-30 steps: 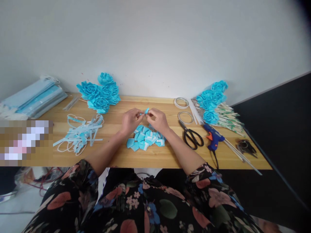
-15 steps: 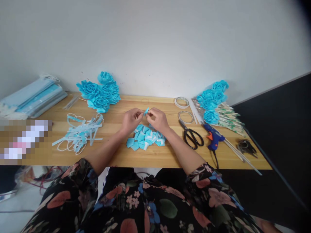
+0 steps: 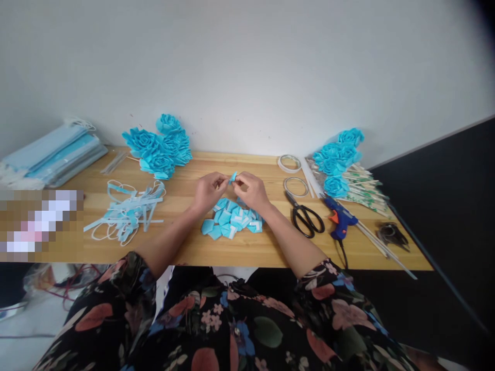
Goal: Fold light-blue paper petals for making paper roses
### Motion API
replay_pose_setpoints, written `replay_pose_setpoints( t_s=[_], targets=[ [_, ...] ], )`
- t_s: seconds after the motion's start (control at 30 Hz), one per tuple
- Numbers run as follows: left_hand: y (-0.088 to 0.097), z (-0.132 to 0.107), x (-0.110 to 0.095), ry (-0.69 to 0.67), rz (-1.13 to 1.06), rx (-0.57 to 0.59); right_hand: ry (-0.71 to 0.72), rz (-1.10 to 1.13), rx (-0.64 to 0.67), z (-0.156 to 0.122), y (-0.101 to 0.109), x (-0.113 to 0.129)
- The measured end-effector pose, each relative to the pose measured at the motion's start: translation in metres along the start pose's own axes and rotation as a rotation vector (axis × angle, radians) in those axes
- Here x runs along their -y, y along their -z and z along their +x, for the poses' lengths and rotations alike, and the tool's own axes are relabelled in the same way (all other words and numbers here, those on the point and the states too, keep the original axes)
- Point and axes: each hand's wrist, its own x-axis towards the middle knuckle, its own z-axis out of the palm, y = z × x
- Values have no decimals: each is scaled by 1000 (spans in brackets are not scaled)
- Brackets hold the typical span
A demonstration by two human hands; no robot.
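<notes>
Between my hands, above the middle of the table, is a small blue petal piece (image 3: 233,177). My left hand (image 3: 210,191) pinches its left side with thumb and fingertips. Opposite, my right hand (image 3: 251,190) grips the same piece, fingers closed. Fingers cover most of it, so its exact shape is hidden. Just below my hands lies a pile of folded blue petal pieces (image 3: 228,220), some with white strips on them. My right forearm passes beside the pile's right edge.
Blue artificial roses (image 3: 158,149) stand at the back left, with more roses (image 3: 338,157) at the right. Mask scraps with ear loops (image 3: 131,211) lie left, below stacked face masks (image 3: 58,152). Scissors (image 3: 304,216), tape rolls (image 3: 289,163) and a glue gun (image 3: 341,219) lie right.
</notes>
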Motion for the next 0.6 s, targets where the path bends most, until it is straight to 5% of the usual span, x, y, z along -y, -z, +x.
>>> replay_pose_setpoints(
  t_s=[0.4,0.5,0.6],
  targets=[
    [12,9,0,168,-109,-125,-191,191,-39,2,0,-17],
    [32,18,-11,158,-68,-198,-237,214,-45,2,2,-20],
    [74,23,-20,78,22,-259,-256,239,-53,2,3,-22]
  ],
)
